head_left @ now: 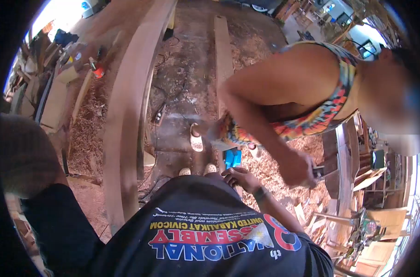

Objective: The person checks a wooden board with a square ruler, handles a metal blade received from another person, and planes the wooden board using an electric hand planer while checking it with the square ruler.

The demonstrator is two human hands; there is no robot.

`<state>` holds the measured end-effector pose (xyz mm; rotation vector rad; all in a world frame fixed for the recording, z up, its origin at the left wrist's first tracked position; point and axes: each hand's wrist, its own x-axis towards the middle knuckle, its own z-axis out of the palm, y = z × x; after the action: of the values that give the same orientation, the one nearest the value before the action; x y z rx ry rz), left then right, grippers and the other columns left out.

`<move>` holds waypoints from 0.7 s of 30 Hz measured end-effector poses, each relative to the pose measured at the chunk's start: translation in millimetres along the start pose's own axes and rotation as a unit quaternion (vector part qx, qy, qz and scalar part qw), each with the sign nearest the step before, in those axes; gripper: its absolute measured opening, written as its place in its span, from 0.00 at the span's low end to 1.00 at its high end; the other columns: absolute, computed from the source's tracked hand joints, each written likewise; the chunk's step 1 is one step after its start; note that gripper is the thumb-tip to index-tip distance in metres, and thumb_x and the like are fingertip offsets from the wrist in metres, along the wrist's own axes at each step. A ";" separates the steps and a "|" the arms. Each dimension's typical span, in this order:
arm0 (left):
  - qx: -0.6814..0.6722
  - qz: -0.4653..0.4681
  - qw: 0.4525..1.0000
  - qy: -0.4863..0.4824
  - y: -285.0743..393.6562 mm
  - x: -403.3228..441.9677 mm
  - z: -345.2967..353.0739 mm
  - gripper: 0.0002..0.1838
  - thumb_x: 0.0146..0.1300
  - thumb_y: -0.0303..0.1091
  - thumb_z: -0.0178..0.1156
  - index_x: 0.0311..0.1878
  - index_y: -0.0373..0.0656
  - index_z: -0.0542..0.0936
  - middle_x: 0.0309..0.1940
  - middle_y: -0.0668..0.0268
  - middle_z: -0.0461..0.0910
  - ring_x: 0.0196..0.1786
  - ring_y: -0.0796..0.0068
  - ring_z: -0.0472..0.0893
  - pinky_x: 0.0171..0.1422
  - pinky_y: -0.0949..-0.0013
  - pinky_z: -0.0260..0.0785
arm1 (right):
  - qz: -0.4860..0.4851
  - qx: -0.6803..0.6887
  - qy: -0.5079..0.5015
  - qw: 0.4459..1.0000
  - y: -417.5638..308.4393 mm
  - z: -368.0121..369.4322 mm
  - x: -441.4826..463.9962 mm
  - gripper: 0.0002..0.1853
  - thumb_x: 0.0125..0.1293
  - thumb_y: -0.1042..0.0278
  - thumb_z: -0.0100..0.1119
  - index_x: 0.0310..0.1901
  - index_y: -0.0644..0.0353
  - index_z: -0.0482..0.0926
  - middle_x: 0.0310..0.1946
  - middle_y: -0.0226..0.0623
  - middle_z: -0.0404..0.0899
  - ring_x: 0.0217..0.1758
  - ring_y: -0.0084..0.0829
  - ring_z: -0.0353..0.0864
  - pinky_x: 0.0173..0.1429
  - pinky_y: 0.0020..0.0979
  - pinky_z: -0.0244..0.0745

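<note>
My right hand (241, 178), with a dark band on its wrist, is in front of my black printed shirt (205, 226). Its fingers are curled together; what they hold, if anything, is too small to tell. Just beyond the fingertips a bright blue object (232, 158) shows, and whether they touch is unclear. On the far left my bent arm (30, 157) appears blurred, its hand out of view. A long wooden beam (122, 115) runs from the top of the view down past my left side.
A co-worker (293, 78) in a colourful sleeveless top leans in from the right, a small dark object (318, 172) in one hand. Another board (223, 51) lies beyond. Wood shavings (284, 194) cover parts of the floor. Wood pieces (57, 101) are stacked at left.
</note>
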<state>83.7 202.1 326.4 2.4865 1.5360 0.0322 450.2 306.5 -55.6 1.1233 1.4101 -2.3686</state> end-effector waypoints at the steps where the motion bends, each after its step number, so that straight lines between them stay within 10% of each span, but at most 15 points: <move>1: -0.001 -0.001 1.000 -0.004 -5.5 4.6 0.3 0.27 0.66 0.50 0.66 0.60 0.42 0.78 0.56 0.57 0.77 0.59 0.61 0.76 0.65 0.60 0.68 | 0.006 -0.030 0.014 0.999 5.2 -0.5 -1.2 0.24 0.81 0.48 0.52 0.56 0.64 0.83 0.44 0.38 0.86 0.43 0.27 0.83 0.50 0.30 0.79; 21: 0.017 -0.190 0.967 0.167 -117.9 -44.9 26.3 0.35 0.72 0.57 0.58 0.72 0.40 0.67 0.70 0.50 0.65 0.73 0.52 0.65 0.77 0.56 0.55 | 0.010 -0.209 0.097 0.973 35.6 -33.2 15.4 0.21 0.78 0.49 0.53 0.53 0.59 0.85 0.40 0.32 0.88 0.38 0.25 0.85 0.42 0.30 0.80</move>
<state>-37.1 208.5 282.0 2.2498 2.1415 0.3819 474.0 317.7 -99.5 1.2579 1.8383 -1.8571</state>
